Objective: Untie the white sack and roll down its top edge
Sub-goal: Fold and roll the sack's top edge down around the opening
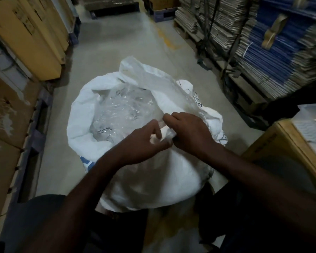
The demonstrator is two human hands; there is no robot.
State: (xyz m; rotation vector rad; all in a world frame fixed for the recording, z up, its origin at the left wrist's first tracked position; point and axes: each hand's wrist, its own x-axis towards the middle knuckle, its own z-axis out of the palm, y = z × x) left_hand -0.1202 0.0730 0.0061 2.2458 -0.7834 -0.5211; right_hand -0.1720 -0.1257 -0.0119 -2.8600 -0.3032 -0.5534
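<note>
Sack (135,179) mouth open on floor; left hand (144,143) and right hand (190,132) both pinching its near rim, fingers curled.

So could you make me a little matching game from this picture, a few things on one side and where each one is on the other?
Things:
1. white sack
2. clear plastic
3. flattened cardboard stacks
4. right hand

Places:
A. inside the open sack
B. standing on the floor in the aisle
C. gripping the sack's near edge
D. piled on the right side of the aisle

Pairs: 1-B, 2-A, 3-D, 4-C
</note>
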